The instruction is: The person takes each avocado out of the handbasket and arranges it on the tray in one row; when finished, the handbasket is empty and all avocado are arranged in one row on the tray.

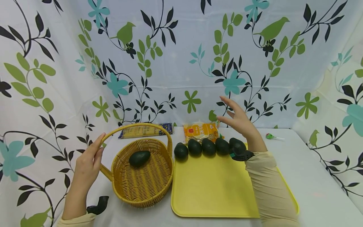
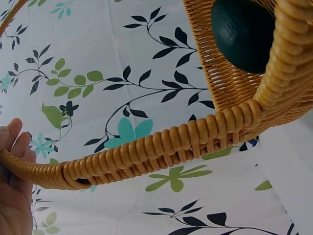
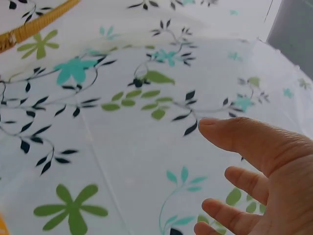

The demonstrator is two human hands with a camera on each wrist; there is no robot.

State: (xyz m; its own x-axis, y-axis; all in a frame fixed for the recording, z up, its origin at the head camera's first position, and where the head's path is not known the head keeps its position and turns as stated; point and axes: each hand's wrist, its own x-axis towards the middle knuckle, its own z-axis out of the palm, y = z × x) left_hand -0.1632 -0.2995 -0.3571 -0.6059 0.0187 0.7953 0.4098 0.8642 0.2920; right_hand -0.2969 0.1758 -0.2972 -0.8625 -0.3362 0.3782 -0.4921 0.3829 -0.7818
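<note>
At the left, my left hand [image 1: 88, 162] holds the arched handle [image 2: 146, 152] of a yellow-brown wicker basket [image 1: 141, 200]. Fingers show around the handle in the left wrist view. One dark green avocado [image 1: 139, 158] lies inside the basket, towards its back left. Several more avocados [image 1: 208, 147] stand in a row along the back edge of a yellow tray [image 1: 215, 189], right of the basket. My right hand [image 1: 241, 121] is raised above the row's right end, with thumb and fingers spread apart and nothing between them. It appears against the patterned cloth in the right wrist view.
Behind the basket lies a long yellow and blue packet [image 1: 144, 130]. An orange snack bag [image 1: 201, 131] is behind the avocados. A green-topped lollipop [image 1: 270, 136] lies at the back right of the white table [image 1: 320, 183]. A patterned cloth [image 1: 175, 63] hangs behind.
</note>
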